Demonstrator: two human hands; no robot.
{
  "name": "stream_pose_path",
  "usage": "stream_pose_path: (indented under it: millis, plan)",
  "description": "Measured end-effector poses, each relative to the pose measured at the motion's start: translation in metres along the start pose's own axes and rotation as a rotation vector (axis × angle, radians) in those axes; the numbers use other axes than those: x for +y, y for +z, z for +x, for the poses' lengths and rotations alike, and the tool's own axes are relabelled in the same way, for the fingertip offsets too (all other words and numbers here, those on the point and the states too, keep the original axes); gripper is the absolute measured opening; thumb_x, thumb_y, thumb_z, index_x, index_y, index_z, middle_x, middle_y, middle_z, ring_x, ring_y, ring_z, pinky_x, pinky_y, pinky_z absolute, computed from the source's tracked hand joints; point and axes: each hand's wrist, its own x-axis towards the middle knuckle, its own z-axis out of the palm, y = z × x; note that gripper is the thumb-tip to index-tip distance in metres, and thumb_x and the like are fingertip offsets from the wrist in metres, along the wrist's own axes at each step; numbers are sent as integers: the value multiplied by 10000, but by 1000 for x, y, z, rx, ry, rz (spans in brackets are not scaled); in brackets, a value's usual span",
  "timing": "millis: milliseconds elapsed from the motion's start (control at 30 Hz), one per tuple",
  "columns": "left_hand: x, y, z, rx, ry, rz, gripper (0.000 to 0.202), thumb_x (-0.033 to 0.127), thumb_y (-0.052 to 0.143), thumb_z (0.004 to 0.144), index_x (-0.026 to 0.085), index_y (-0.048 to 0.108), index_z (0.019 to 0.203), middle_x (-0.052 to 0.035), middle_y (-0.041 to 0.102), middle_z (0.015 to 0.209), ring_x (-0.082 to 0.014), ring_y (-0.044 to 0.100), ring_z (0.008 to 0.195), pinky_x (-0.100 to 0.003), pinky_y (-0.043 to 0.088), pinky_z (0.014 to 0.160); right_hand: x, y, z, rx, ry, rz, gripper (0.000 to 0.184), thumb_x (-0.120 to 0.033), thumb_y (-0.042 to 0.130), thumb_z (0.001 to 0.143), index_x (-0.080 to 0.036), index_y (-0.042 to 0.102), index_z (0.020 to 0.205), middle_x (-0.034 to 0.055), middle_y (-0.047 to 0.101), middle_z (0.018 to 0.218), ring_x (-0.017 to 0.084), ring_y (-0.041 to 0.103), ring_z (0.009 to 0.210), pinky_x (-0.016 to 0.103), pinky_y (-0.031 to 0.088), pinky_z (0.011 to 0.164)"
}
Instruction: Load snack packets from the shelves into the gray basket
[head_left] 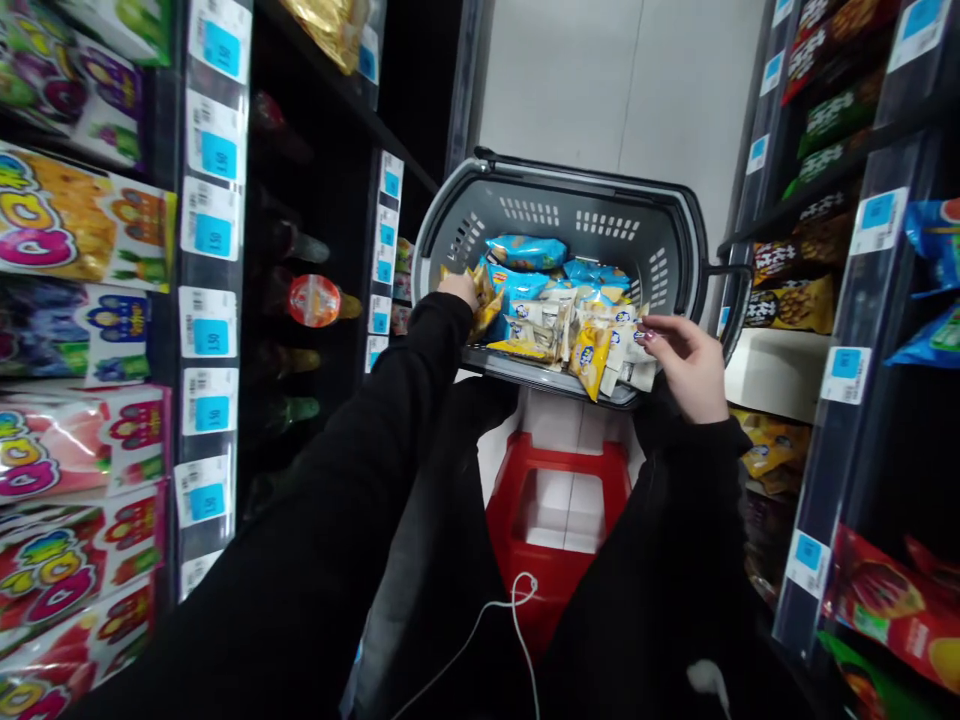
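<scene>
Basket: grey shopping basket (577, 190) with slotted walls, positioned ahead of the person between two shelf rows; the black handle (741, 305) lies outward on the right side
Basket contents: blue packets (525, 252) toward the far wall; yellow packets (591, 358) and white packets (624, 345) crowded along the near and right side; golden packet (489, 308) at the left end
Left hand: hand (459, 288) inside the left end of the basket, at the golden packet; fingers bent and partly hidden, so firmness of hold cannot be told
Right hand: hand (688, 362) over the right rim; thumb and fingers bent, tips close together at the edge of a white packet; whether the packet is pinched cannot be told
Near side: red stool (559, 590) between the knees, white cable (480, 622) above it
Left shelf: fruit-printed pouches (75, 225), price tags (211, 222), and bottles (311, 300) in shadow
Right shelf: snack bags (799, 302) in tiers, with further price tags
Floor: pale tiles (559, 80) beyond the basket
</scene>
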Motion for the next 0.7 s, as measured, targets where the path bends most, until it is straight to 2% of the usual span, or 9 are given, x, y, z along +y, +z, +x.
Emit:
stream_pose_path:
  millis: [67, 133, 200, 267, 367, 500, 567, 700]
  plan:
    - [1, 19, -1, -7, 12, 14, 482, 283, 585, 710, 31, 544, 1119, -233, 596, 1059, -332, 563, 1030, -376, 434, 892, 1, -3, 1, 10, -6, -9, 245, -327, 630, 720, -177, 648, 913, 65, 677, 930, 189, 640, 851, 376, 521, 812]
    - [2, 31, -5, 18, -12, -3, 545, 375, 484, 780, 25, 468, 1197, -245, 580, 1102, -330, 553, 1053, -383, 419, 901, 1, -5, 1, 12, -6, -12, 242, -320, 623, 727, -176, 646, 920, 66, 675, 928, 188, 639, 846, 367, 522, 805]
    - [4, 36, -9, 31, -37, -37, 626, 483, 373, 816, 32, 404, 1248, -250, 564, 1138, -332, 542, 1075, -392, 412, 898, 2, -6, 1, 7, -2, -7, 242, -320, 615, 734, -174, 644, 924, 68, 673, 932, 186, 638, 849, 362, 522, 806]
    - [9, 37, -14, 19, -8, -35, 682, 541, 354, 802, 63, 349, 1288, -234, 558, 1160, -337, 538, 1079, -405, 414, 884, 2, -6, 1, 2, 1, -3, 248, -327, 609, 737, -171, 643, 928, 68, 671, 936, 185, 635, 856, 357, 521, 807]
    - [21, 38, -18, -3, 47, 62, 709, 463, 489, 740, 107, 296, 1322, -210, 546, 1187, -351, 544, 1058, -423, 423, 851, 2, -5, 1, -2, 9, -6, 273, -346, 609, 733, -168, 643, 936, 66, 670, 934, 179, 632, 854, 347, 523, 801]
    - [31, 40, -16, 18, -18, 130, 726, 287, 560, 705, 76, 265, 1335, -255, 479, 1248, -357, 537, 1062, -420, 424, 839, 0, -5, 1, 11, 20, -17, 281, -355, 613, 725, -166, 651, 929, 68, 668, 938, 180, 627, 851, 349, 522, 804]
    - [28, 39, -11, 27, -35, 98, 683, 251, 543, 729, 48, 277, 1324, -269, 497, 1217, -351, 536, 1065, -419, 416, 857, -1, -6, 1, 20, 19, -22, 270, -351, 615, 724, -169, 655, 918, 68, 667, 940, 183, 625, 856, 352, 522, 806]
    - [6, 36, -5, 60, -34, -30, 606, 286, 556, 740, 81, 348, 1271, -221, 563, 1132, -325, 555, 1040, -383, 426, 864, -2, -8, 1, 21, 22, -26, 253, -348, 617, 726, -181, 655, 911, 61, 670, 941, 187, 624, 870, 358, 521, 813]
